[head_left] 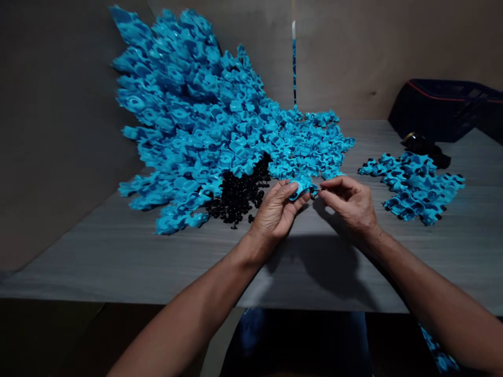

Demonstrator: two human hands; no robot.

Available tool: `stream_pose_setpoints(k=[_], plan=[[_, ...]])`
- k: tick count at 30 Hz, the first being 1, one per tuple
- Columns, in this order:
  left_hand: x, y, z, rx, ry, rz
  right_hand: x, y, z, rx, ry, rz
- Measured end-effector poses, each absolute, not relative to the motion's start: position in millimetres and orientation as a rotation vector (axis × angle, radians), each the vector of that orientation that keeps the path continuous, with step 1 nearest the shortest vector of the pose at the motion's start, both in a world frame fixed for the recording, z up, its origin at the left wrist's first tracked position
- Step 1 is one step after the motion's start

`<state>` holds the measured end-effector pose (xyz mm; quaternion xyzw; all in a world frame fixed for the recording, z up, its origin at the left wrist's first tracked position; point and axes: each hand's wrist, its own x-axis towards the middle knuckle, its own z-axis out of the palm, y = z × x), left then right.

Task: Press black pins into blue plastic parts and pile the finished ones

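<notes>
A blue plastic piece (301,186) is pinched between the thumb and fingers of my left hand (275,210). Close on its right, the thumb and forefinger of my right hand (351,205) hold a small black part (317,191) against the end of the blue piece. How far the black part sits in it is too small to tell. Left of my hands lies a heap of small black parts (238,196), in front of a large pile of blue pieces (188,120).
On the right of the grey table (129,262) is a group of blue pieces with black parts on them (416,188). Behind it are a dark object (426,149) and a dark basket with a red line (436,110). Wooden panels rise behind.
</notes>
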<state>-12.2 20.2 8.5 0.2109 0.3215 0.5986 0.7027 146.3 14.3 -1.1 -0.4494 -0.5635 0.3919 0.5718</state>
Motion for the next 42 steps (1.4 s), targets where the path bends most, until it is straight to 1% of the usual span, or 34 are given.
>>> stream_pose_setpoints(k=[3,7,13,17,24,32,38,42], plan=[[-10.4,17.0,3.3,0.598,0.648,1.231,141.5,9.1,-1.0,-0.983,-1.315,0.87],[-9.5,13.8,-0.4,0.771,0.628,1.15,143.5,7.1,-3.0,-0.943,-1.399,0.726],[-8.8,12.0,-9.4,0.974,0.723,1.185,145.4,3.8,2.0,-0.866,-1.621,0.377],[-5.3,9.1,-13.1,1.114,0.732,1.233,143.6,1.2,4.1,-0.849,-1.658,0.271],[-2.1,3.6,-8.8,1.331,0.847,1.296,144.8,1.2,3.5,-0.882,-1.653,0.184],[-3.8,4.9,-8.7,1.402,0.815,1.304,147.4,1.0,4.1,-0.912,-1.704,0.114],[-8.4,3.4,-8.1,1.272,0.717,1.252,149.8,0.0,9.3,-0.933,-1.751,0.1],[-7.7,4.4,-7.9,1.219,0.763,1.257,149.7,1.3,9.3,-0.955,-1.758,0.165]])
